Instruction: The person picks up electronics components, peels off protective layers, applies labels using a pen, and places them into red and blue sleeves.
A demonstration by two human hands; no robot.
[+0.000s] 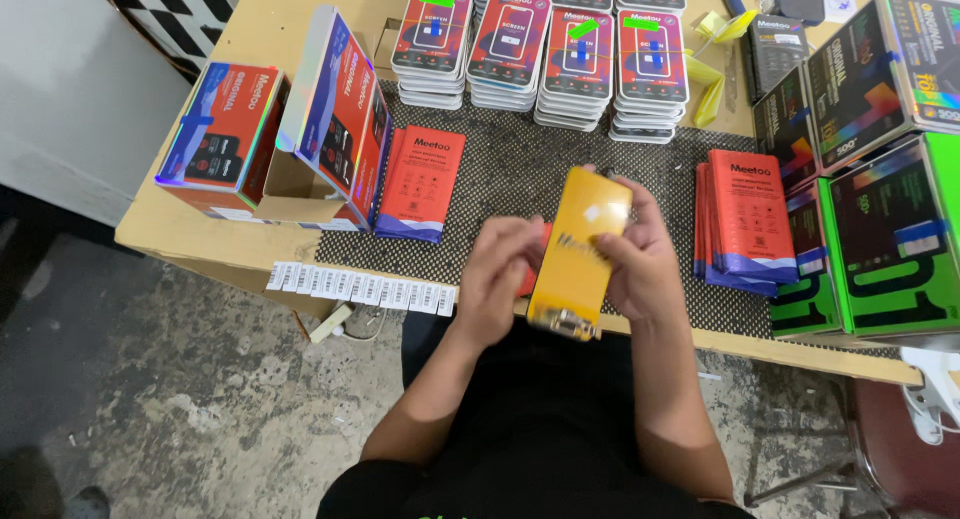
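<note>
Both hands hold a long yellow flat box (580, 247) upright over the near edge of the table. My left hand (497, 271) grips its left side, and a bit of red packet shows behind the fingers. My right hand (640, 264) wraps its right side. Under them lies a black mesh mat (520, 169). A pile of red flat packets (420, 184) rests on the mat to the left, and another red pile (748, 224) lies to the right.
Stacks of clear-cased red screen packs (545, 49) line the far side. Open red cartons (290, 139) stand at the left edge. Black and green boxes (880, 199) fill the right. A white label strip (360, 287) hangs off the front edge. Concrete floor lies below.
</note>
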